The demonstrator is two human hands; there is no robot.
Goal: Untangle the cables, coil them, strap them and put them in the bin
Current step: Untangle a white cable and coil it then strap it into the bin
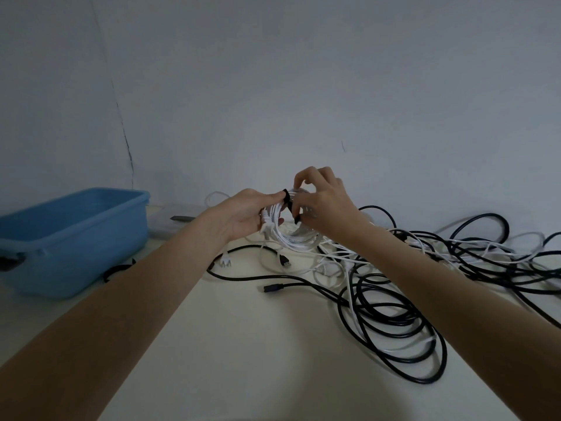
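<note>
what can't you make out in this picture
Head view:
- Blue plastic bin: inside hidden by its near wall; left end cut off by the frame.
- Black strap on the white cable coil: fastening hidden by the left hand and right hand.
- Tangled black and white cables: count unclear, cut off right.

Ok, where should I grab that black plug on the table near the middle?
Pinch the black plug by its chunky body from above. It lies flat on the table, end pointing left, free of the cable tangle, so a top grip across its sides is clearest.
</note>
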